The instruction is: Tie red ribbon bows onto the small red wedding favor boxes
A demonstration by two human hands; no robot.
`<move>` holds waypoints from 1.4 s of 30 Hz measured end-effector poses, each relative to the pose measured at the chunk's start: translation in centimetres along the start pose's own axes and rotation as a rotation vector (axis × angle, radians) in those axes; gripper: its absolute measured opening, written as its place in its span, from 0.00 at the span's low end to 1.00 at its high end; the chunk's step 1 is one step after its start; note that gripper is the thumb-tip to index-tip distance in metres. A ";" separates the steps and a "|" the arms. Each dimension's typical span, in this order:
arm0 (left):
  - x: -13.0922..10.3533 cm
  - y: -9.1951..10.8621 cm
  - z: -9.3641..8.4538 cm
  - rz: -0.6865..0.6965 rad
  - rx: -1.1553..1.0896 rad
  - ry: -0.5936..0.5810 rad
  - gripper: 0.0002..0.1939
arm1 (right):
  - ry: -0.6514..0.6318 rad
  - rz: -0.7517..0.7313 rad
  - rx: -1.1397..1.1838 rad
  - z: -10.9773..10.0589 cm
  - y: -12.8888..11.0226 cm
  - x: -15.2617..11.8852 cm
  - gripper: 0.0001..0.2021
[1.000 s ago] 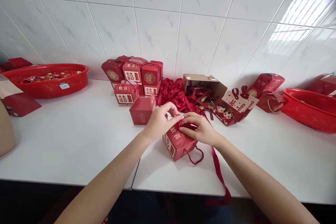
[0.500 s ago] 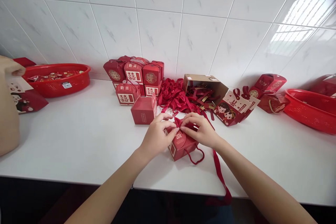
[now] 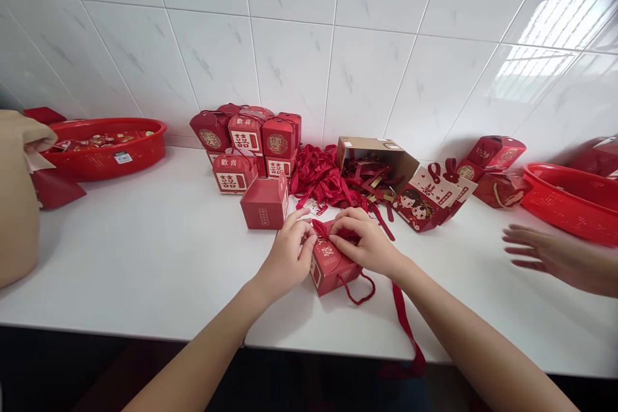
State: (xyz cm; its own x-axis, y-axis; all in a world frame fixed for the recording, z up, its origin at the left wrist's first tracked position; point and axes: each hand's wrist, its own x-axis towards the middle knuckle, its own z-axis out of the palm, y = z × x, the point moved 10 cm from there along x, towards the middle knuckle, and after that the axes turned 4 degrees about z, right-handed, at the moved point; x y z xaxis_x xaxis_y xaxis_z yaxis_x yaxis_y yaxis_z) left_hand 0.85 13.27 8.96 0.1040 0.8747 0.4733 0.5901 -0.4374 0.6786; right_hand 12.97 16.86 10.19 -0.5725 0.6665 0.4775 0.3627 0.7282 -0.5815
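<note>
A red gift box (image 3: 333, 264) with pale lettering and a twisted cord handle (image 3: 361, 299) lies on the white table in front of me. Red ribbon (image 3: 320, 228) is gathered above its top. My left hand (image 3: 291, 246) pinches the ribbon from the left, fingers closed. From the right, my right hand (image 3: 361, 241) closes thumb and fingertips on the same ribbon. A long ribbon tail (image 3: 404, 318) hangs over the front edge. Just behind my left hand stands an open red box (image 3: 263, 207).
Stacked red boxes (image 3: 241, 141), a heap of red ribbon (image 3: 321, 174) and a tipped cardboard carton (image 3: 376, 148) line the wall. Picture boxes (image 3: 425, 203) stand to the right. Red baskets (image 3: 106, 158) flank both sides. Another person's hand (image 3: 555, 254) reaches in at right; someone's sleeve (image 3: 17, 199) is at left.
My left hand has moved slightly left and down, pulling the ribbon left. Another person's hand has come in from the right. At left, the person's picture box has moved mostly out of sight.
</note>
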 end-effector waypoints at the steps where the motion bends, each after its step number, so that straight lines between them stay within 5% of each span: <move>1: -0.1 -0.2 0.0 -0.008 -0.006 0.000 0.10 | -0.002 0.001 0.000 0.0 0.0 0.0 0.03; 9: -1.3 -2.9 0.5 -0.103 -0.182 0.028 0.11 | -0.094 0.002 0.048 0.3 0.5 -0.3 0.02; 13: -2.0 -3.4 1.2 -0.138 -0.334 0.030 0.08 | -0.384 -0.003 0.085 1.1 0.4 -1.5 0.30; 15: -2.8 -3.4 0.9 -0.152 -0.381 0.050 0.12 | -0.352 0.061 -0.002 -1.0 1.2 -2.4 0.33; 21: -6.6 -4.4 0.5 -0.239 -0.195 -0.089 0.17 | 0.254 0.422 -0.364 -14.1 6.9 -8.3 0.32; 23: -7.8 -5.4 0.7 -0.306 -0.161 -0.140 0.17 | 0.294 0.577 -0.524 -15.8 9.8 -10.4 0.33; 26: -9.0 -6.8 1.5 -0.399 -0.133 -0.211 0.20 | 0.189 0.703 -0.749 -15.1 13.0 -11.7 0.32; 28: -9.2 -7.0 2.0 -0.405 -0.102 -0.241 0.21 | 0.213 0.699 -0.832 -14.7 12.9 -11.7 0.35; 31: -9.3 -6.8 2.3 -0.381 -0.068 -0.268 0.21 | 0.410 0.588 -0.823 -15.2 8.8 -11.1 0.34; 33: -9.3 -6.6 2.3 -0.370 -0.054 -0.276 0.20 | 0.422 0.483 -0.696 -14.6 5.5 -10.8 0.26; 38: -9.6 -6.0 2.1 -0.363 -0.050 -0.290 0.18 | -0.290 0.637 -0.346 -6.1 4.4 -13.4 0.17; 42: -9.5 -5.4 2.0 -0.345 -0.065 -0.285 0.18 | -0.492 0.725 -0.332 -2.3 5.8 -16.2 0.18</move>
State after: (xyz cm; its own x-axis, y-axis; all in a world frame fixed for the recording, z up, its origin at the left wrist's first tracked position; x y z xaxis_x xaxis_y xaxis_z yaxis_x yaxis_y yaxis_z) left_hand -1.69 7.70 -0.32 0.1312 0.9903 0.0457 0.5781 -0.1139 0.8080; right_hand 26.00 10.66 0.58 -0.3439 0.8881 -0.3049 0.9008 0.2203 -0.3741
